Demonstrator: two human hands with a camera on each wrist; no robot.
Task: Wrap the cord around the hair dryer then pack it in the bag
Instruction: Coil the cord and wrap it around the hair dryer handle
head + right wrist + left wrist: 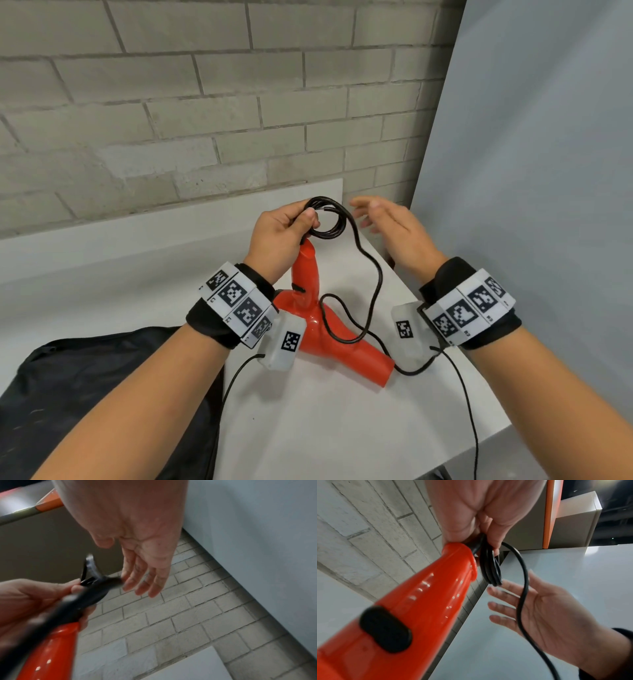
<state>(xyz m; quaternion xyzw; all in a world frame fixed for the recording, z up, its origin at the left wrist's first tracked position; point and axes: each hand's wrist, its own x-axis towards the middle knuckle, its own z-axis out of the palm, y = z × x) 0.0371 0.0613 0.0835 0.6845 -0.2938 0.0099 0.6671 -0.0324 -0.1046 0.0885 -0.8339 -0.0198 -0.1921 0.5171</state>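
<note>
A red hair dryer (329, 325) stands tilted on the white table (325, 428), handle (419, 601) upward, nozzle toward me. My left hand (281, 236) grips the top of the handle and pinches a small coil of black cord (329, 219) there; the coil (489, 566) hangs beside the handle end. From the coil a loose length of cord (370, 284) drops over the dryer body to the table. My right hand (390, 229) hovers just right of the coil, fingers (142, 582) straight, holding nothing. A black bag (113, 387) lies at the left.
A grey brick wall (188, 102) rises behind the table. A pale panel (531, 171) closes off the right side, close to my right hand. The table's right edge (493, 435) runs near my right forearm. Thin sensor cables (469, 404) trail from both wrist units.
</note>
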